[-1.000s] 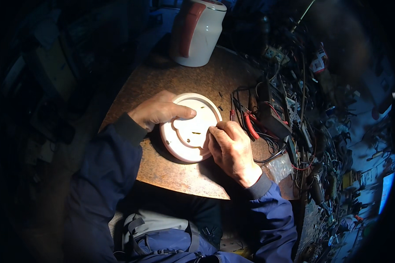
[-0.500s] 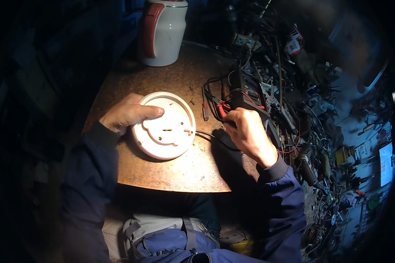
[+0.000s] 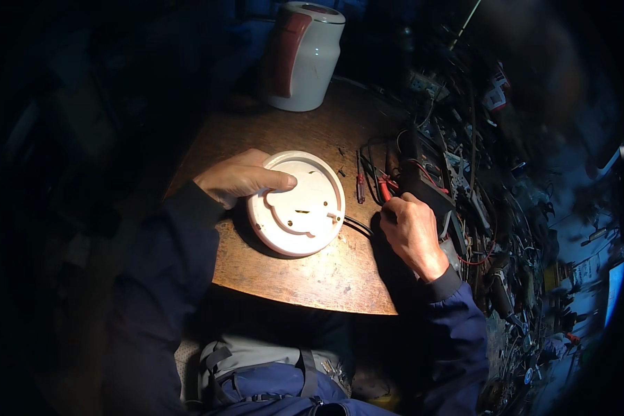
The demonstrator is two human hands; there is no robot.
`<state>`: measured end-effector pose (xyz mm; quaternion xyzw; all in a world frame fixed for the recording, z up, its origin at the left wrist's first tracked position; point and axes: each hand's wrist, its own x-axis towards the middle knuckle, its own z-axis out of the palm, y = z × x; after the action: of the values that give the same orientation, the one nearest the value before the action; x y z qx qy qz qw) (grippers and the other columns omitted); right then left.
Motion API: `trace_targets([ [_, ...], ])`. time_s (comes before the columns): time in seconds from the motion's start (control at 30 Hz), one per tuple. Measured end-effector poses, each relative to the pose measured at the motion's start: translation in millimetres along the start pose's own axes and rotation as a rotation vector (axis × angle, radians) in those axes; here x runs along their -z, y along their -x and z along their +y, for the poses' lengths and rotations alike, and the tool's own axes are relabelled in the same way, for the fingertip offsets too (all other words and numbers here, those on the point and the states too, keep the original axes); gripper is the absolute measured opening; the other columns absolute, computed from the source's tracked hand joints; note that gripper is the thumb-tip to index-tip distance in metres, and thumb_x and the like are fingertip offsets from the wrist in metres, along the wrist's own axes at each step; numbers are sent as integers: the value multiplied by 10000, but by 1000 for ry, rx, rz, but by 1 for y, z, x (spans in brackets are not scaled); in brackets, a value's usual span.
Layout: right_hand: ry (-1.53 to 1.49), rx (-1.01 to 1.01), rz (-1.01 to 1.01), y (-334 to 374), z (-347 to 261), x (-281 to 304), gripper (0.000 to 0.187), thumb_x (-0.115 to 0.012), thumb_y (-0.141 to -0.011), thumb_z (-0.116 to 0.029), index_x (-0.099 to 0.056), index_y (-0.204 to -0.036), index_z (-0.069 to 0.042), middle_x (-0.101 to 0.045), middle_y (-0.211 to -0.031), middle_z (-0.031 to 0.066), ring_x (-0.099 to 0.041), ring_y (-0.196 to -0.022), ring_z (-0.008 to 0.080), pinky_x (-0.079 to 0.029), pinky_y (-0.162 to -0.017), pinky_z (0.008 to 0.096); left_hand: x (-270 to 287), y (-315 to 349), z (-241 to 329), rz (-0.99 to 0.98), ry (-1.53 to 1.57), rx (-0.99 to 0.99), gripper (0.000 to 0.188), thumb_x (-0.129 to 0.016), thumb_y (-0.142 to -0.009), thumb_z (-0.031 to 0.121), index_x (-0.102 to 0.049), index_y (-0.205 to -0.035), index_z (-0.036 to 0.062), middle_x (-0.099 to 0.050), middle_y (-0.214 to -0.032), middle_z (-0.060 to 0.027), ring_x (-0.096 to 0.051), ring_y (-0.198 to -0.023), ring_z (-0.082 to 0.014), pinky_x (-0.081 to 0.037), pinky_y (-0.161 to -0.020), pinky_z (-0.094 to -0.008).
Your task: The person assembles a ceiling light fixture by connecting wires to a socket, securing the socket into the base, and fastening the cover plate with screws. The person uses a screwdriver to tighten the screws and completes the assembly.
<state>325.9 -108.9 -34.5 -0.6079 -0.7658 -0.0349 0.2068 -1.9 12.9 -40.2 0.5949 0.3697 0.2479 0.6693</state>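
A round white plastic base (image 3: 299,206) lies upside down on the round wooden table (image 3: 305,277). My left hand (image 3: 239,178) rests on its left rim, fingers spread over the top and index finger pointing across it. A black cable (image 3: 357,225) leaves the base on its right side. My right hand (image 3: 409,232) is to the right of the base, fingers curled at the red and black test leads (image 3: 385,187) beside a dark multimeter (image 3: 426,184). Whether it grips a lead is hidden by the fingers.
A white electric kettle with a red handle (image 3: 301,55) stands at the table's far edge. A small red-handled screwdriver (image 3: 359,186) and loose screws lie near the base. A dense tangle of wires, tools and parts (image 3: 492,208) fills the right side.
My right hand has left the white base and moved right to the test leads by the multimeter. My left hand stays on the base.
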Motion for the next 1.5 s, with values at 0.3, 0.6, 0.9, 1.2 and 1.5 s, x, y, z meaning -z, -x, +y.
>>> trace_targets([
  [0.3, -580, 100, 36, -44, -59, 7, 96, -767, -839, 51, -737, -927, 25, -725, -815, 190, -761, -729, 299, -580, -652, 388, 7, 0, 6, -42, -132, 75, 419, -811, -902, 200, -730, -1187, -95, -794, -1017, -137, -745, -873, -164, -576, -787, -274],
  [0.6, -280, 433, -139, -97, -85, -17, 113, -738, -930, -85, -741, -992, 9, -689, -901, 211, -718, -821, 406, -594, -738, 453, 9, -8, 1, -88, -175, -17, 206, -703, -917, 92, -742, -1080, -28, -748, -903, -43, -692, -829, -117, -540, -736, -288],
  [0.9, -218, 247, -559, -144, -104, 10, 206, -831, -877, -183, -800, -955, 5, -755, -902, 281, -769, -881, 445, -625, -766, 467, -4, 1, 9, -126, -50, -64, 290, -709, -901, 56, -758, -1178, -10, -774, -1010, -66, -695, -896, -152, -547, -796, -290],
  [1.2, -332, 24, -573, -145, -105, 23, 236, -854, -826, -77, -815, -1004, 73, -801, -882, 229, -808, -843, 281, -638, -776, 390, -5, 3, 14, -116, -101, -67, 145, -732, -905, 120, -733, -969, -10, -661, -828, -10, -606, -763, -110, -482, -687, -294],
  [1.5, -616, -76, -438, -130, -82, -5, 299, -888, -808, -133, -818, -1025, 61, -805, -878, 160, -756, -779, 189, -614, -714, 348, 5, -1, 3, -200, -129, -169, 162, -742, -919, 185, -712, -932, 26, -631, -798, 13, -580, -732, -107, -447, -660, -292],
])
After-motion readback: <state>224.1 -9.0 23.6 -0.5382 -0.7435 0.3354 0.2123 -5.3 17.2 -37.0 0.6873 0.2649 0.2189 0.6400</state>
